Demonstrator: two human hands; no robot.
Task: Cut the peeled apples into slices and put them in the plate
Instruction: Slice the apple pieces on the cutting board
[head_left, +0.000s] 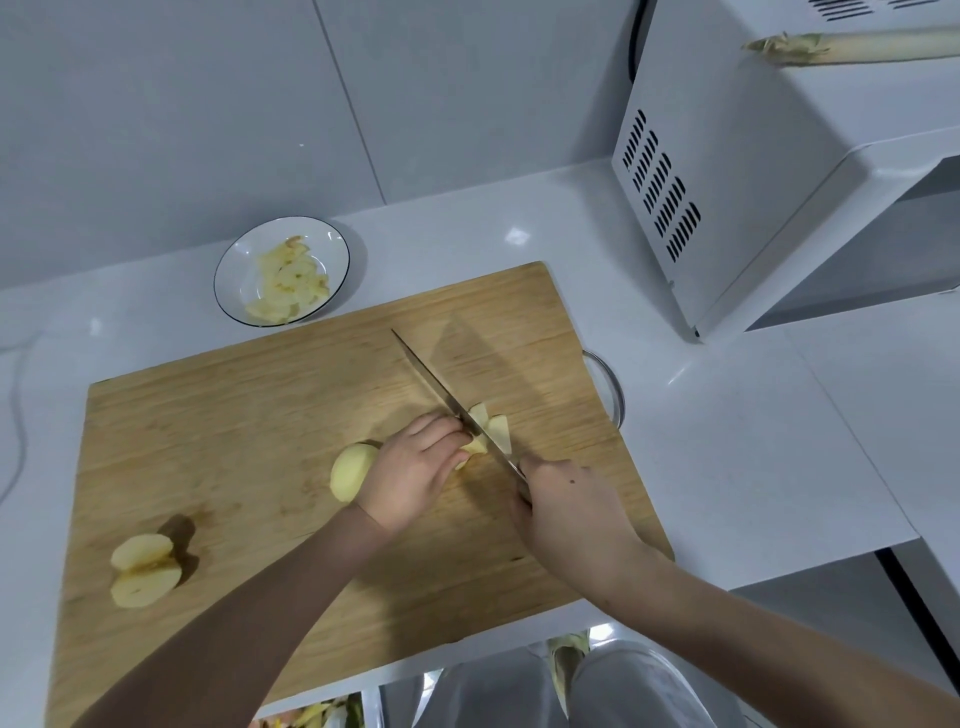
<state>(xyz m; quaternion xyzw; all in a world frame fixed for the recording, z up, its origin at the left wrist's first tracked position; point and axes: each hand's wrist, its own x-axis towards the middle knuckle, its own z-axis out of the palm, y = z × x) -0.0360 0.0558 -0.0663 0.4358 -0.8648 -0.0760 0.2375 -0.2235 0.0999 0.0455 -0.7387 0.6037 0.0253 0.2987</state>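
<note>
On the wooden cutting board (249, 426), my left hand (415, 467) holds a small peeled apple piece (472, 447) with curled fingers. My right hand (561, 499) grips the handle of a kitchen knife (441, 395), its blade lying against the piece beside my left fingertips. Cut slices (493, 423) lie just right of the blade. A peeled apple chunk (353, 470) sits behind my left hand. Two peeled apple halves (143, 569) lie at the board's near left. A white plate (332, 244) holding apple slices (288, 283) stands beyond the board's far left corner.
The board lies on a white counter (727, 441) against a grey tiled wall. A white microwave (753, 156) stands at the right, with a pale stalk on top. A metal loop handle (608, 379) sticks out at the board's right edge. A white cable (15, 415) runs along the left.
</note>
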